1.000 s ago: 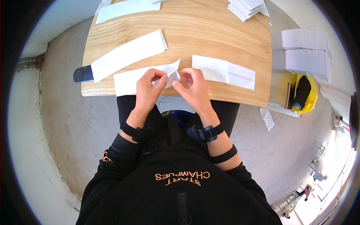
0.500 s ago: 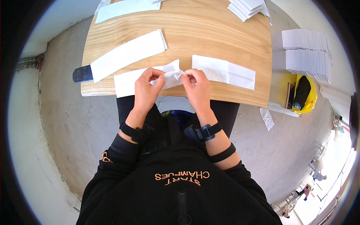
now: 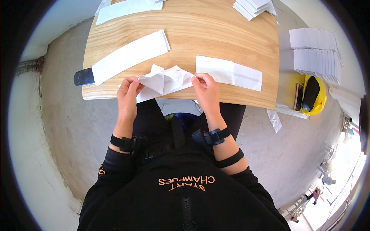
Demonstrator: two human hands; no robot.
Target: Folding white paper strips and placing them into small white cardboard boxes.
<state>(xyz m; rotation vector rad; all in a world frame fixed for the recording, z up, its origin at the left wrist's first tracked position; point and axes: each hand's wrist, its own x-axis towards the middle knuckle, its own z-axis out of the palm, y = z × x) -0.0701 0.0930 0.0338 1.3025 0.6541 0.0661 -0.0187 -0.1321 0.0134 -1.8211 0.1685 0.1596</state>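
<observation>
Between my hands, at the table's near edge, a long piece of thin white paper point(image 3: 169, 79) is spread open at its upper side, with peaked, triangular folds standing up. My left hand point(image 3: 128, 92) pinches its left corner between thumb and fingers. At the opposite corner, my right hand point(image 3: 206, 88) holds it in a similar pinch. Whether the piece is a bag or a folded sheet, I cannot tell. Just right of my right hand lies a flat white folded paper point(image 3: 246, 75). Beyond my left hand, a stack of long white papers point(image 3: 131, 57) lies at a slant.
A dark phone-like object point(image 3: 83, 76) juts past the wooden table's point(image 3: 200, 34) left edge, partly under the stack. More white papers point(image 3: 129, 10) lie far left, and folded papers point(image 3: 254, 8) far right. Right of the table stand white paper stacks point(image 3: 314, 59) and a yellow bag point(image 3: 318, 100).
My left hand has moved left, away from my right hand, still pinching the paper. The paper between them has gone from bunched together to spread wide. My right hand has shifted slightly right.
</observation>
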